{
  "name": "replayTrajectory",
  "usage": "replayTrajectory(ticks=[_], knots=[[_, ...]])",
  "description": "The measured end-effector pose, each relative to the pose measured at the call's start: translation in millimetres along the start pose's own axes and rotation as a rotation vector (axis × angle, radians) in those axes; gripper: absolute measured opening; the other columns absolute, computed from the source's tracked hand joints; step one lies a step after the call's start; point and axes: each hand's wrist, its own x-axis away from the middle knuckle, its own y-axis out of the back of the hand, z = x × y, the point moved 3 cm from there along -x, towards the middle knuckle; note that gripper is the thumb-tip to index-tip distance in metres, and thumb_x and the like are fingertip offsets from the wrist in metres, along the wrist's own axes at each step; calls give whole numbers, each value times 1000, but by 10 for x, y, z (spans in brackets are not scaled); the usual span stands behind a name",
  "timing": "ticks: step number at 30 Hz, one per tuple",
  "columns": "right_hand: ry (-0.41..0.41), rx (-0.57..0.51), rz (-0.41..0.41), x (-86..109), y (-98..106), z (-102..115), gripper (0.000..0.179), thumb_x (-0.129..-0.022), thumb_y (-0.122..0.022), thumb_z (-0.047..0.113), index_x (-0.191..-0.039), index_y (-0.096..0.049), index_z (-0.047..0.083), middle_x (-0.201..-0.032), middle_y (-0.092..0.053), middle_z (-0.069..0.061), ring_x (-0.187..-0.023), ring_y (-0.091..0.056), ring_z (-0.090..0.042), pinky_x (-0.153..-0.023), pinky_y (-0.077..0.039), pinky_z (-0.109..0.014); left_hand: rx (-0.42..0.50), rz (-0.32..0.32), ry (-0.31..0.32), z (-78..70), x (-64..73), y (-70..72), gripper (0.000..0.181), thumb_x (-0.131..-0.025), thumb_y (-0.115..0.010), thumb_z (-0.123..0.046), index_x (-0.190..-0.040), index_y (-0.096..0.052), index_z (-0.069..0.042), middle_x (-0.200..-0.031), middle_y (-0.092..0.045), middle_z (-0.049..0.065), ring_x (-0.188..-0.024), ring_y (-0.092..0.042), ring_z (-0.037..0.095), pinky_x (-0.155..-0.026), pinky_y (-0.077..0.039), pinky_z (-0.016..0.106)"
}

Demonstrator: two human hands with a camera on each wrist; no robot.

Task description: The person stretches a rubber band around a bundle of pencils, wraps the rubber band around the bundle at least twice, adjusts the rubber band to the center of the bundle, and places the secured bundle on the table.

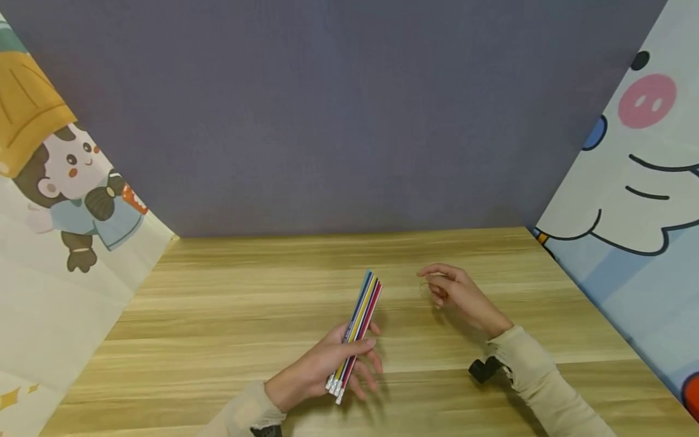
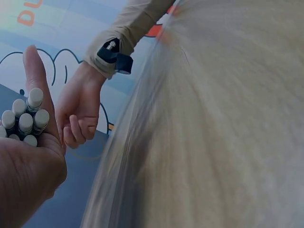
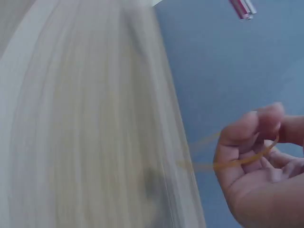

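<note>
My left hand (image 1: 326, 359) grips a bundle of several pencils (image 1: 360, 315) with its thumb laid across them. Blue, yellow and dark red barrels slant up and away in the head view, their silver ferrules toward me. White eraser ends (image 2: 26, 122) cluster above the palm in the left wrist view. To the right, apart from the bundle, my right hand (image 1: 461, 297) pinches a thin rubber band (image 3: 232, 163). The amber loop hangs out past the curled fingers in the right wrist view, where the pencils' tip of the bundle (image 3: 243, 8) shows at the top.
Both hands are above a wood-grain table (image 1: 229, 291). A dark grey panel (image 1: 349, 121) rises along its far edge. Cartoon-printed panels stand at the left (image 1: 33, 315) and right (image 1: 611, 291). A black wrist device (image 1: 483, 369) sits at the right sleeve.
</note>
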Motion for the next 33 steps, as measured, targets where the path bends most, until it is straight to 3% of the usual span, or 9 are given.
replayTrajectory(ticks=[5, 7, 10, 14, 20, 22, 24, 28, 33], knots=[[-15, -184, 62, 8, -37, 43, 34, -107, -36, 6, -139, -48, 2, -112, -64, -11, -60, -52, -9, -48, -41, -20, 8, 7, 1, -34, 11, -39, 28, -106, -47, -15, -132, -38, -8, -90, -69, 9, -68, -72, 20, -54, -63, 34], [-3, -226, 78, 13, -32, 66, 36, -104, -35, -1, -139, -46, -1, -129, -62, -13, -60, -53, -10, -46, -38, -20, 11, 7, 0, -46, 11, -53, 28, -106, -47, -14, -131, -38, -8, -90, -69, 9, -68, -72, 20, -54, -63, 34], [2, -234, 76, 19, 3, 62, 38, -102, -41, -5, -138, -49, 0, -138, -59, -12, -56, -50, -8, -43, -36, -17, 9, 14, -4, -47, 5, -63, 27, -106, -47, -15, -131, -38, -8, -89, -69, 9, -67, -72, 20, -54, -63, 33], [-1, -171, 115, 16, 38, 22, 38, -101, -54, 2, -138, -51, 4, -143, -55, -14, -52, -54, -5, -39, -40, -14, 13, 22, -10, -29, 0, -63, 27, -106, -48, -15, -130, -38, -8, -90, -69, 9, -67, -72, 19, -54, -62, 33], [28, -10, 146, 11, -68, 48, 29, -98, -65, 15, -113, -57, -9, -138, -56, -23, -59, -69, -21, -38, -47, -21, 15, 18, -14, -14, 9, -50, 25, -106, -48, -15, -128, -39, -9, -90, -69, 9, -68, -72, 20, -53, -62, 34], [27, 81, 129, 20, -110, 71, 33, -98, -66, 21, -115, -64, -8, -135, -59, -24, -69, -72, -30, -45, -56, -28, 13, 15, -10, -8, 12, -48, 25, -106, -48, -15, -128, -38, -9, -89, -69, 8, -68, -72, 20, -53, -62, 34], [13, 160, 132, 29, -150, 88, 38, -97, -67, 25, -124, -65, -1, -136, -58, -24, -88, -72, -35, -63, -63, -37, 13, 13, -6, -1, 14, -49, 25, -106, -47, -15, -128, -37, -9, -89, -69, 8, -68, -72, 20, -53, -62, 34], [26, 294, 160, 30, -209, 93, 47, -96, -69, 27, -138, -57, 9, -143, -53, -21, -123, -59, -34, -102, -52, -49, 15, 16, 5, 21, 13, -62, 28, -106, -47, -14, -130, -35, -6, -89, -69, 8, -68, -72, 20, -53, -62, 33], [43, 338, 170, 32, -251, 93, 53, -94, -72, 27, -139, -55, 6, -141, -56, -17, -129, -54, -29, -110, -44, -52, 33, 53, 13, 59, 11, -85, 21, -106, -46, -13, -126, -39, -10, -89, -69, 7, -69, -73, 20, -53, -62, 34]])
